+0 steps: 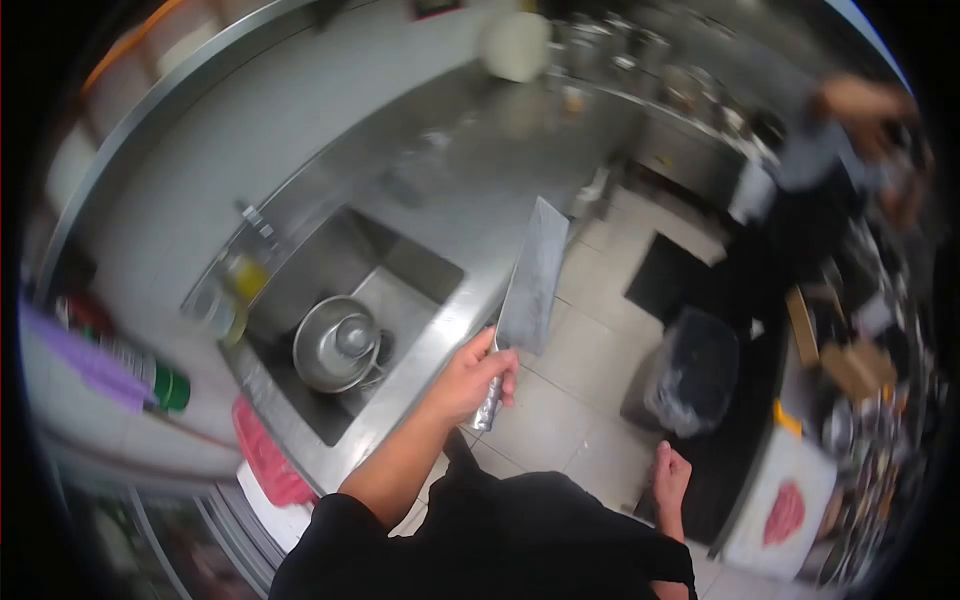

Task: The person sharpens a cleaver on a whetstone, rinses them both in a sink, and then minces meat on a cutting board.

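Note:
My left hand (478, 378) is wrapped around the handle of a cleaver (535, 280). Its broad grey blade points up and away from me, beside the front edge of the steel counter. To the right, my right hand (672, 475) hangs low with its fingers curled in a loose fist, and I see nothing in it. It is nearest to the bin and to a white cutting board (770, 555), where a piece of raw meat (785, 512) lies.
A sink (400, 250) on the left holds a metal pot (337, 345). A pink cloth (268, 455) hangs at the counter's corner. A lined bin (695, 370) stands on the tiled floor at right. Another person (825, 150), blurred, stands at the far right. Cardboard boxes (855, 365) sit nearby.

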`<state>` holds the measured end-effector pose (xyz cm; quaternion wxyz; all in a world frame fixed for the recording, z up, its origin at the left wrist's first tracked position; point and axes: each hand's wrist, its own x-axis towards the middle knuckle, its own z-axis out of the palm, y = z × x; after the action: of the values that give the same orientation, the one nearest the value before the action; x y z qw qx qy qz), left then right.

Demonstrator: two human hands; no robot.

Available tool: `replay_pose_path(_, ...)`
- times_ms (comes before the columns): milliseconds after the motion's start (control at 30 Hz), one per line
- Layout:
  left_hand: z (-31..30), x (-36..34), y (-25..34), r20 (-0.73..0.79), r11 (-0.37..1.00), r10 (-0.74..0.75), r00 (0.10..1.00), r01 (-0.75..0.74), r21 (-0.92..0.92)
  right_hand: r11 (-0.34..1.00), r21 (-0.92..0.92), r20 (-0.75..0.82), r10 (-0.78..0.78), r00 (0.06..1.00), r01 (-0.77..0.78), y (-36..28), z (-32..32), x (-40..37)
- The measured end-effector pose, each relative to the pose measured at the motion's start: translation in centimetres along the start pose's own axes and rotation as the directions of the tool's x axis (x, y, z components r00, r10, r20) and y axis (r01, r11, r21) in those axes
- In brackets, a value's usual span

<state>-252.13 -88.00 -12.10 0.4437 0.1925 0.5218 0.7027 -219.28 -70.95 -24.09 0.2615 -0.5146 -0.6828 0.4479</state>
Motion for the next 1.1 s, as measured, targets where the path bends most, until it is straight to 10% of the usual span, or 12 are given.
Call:
replay_pose_path(133, -11.4, -4.2, 2.9, -0.047, 0.951, 0.082, 0.996, -0.092, -0.295, 0.806, 0.039, 0.146, -0.59, 0.794, 0.591, -7.6, 12.2, 5.5)
replay_pose_path(200, -17.6, -4.7, 1.2, -0.207, 0.993, 0.112, 0.972, -0.118, -0.015, 0.764, 0.112, 0.301, -0.635, 0.711, 0.635, -13.5, 20.3, 7.1)
replay_pose_path(333, -25.6, -6.9, 1.2, -0.537, 0.907, -0.076, 0.84, 0.282, 0.312, 0.604, 0.302, 0.577, -0.731, 0.363, 0.737, -27.3, 39.2, 5.8)
replay_pose_path(433, -31.0, -8.0, -1.9, -0.598, 0.775, 0.072, 0.798, 0.333, 0.537, 0.639, 0.355, 0.752, -0.629, 0.197, 0.683, -33.2, 54.1, 3.9)
replay_pose_path(500, -33.0, -8.7, -1.9, -0.619, 0.718, 0.143, 0.772, 0.35, 0.602, 0.59, 0.349, 0.783, -0.61, 0.12, 0.728, -36.2, 63.4, 2.3)
replay_pose_path(567, -34.9, -9.1, -2.5, -0.615, 0.682, 0.202, 0.762, 0.342, 0.647, 0.614, 0.168, 0.8, -0.543, 0.257, 0.771, -38.7, 72.0, 0.6)
replay_pose_path(633, -35.6, -9.5, -0.6, -0.639, 0.718, 0.084, 0.764, 0.398, 0.571, 0.788, 0.112, 0.847, -0.395, 0.357, 0.606, -44.3, 74.5, -1.8)
replay_pose_path(733, -37.1, -9.2, -0.7, -0.665, 0.689, 0.091, 0.742, 0.435, 0.58, 0.424, 0.294, 0.782, -0.622, 0.04, 0.857, -43.0, 81.6, -2.8)
replay_pose_path(833, -39.2, -7.6, 0.1, -0.69, 0.66, 0.028, 0.723, 0.505, 0.557, 0.363, 0.334, 0.921, -0.321, -0.219, 0.87, -45.2, 79.1, -3.2)
replay_pose_path(1000, -42.3, -3.3, 4.4, -0.669, 0.639, 0.017, 0.743, 0.507, 0.579, 0.383, 0.56, 0.819, -0.391, -0.42, 0.735, -36.2, 74.1, -0.5)
replay_pose_path(1100, -41.5, -1.4, 7.2, -0.655, 0.611, -0.022, 0.756, 0.528, 0.589, 0.028, 0.688, 0.652, -0.465, -0.6, 0.725, -33.5, 71.1, 3.8)
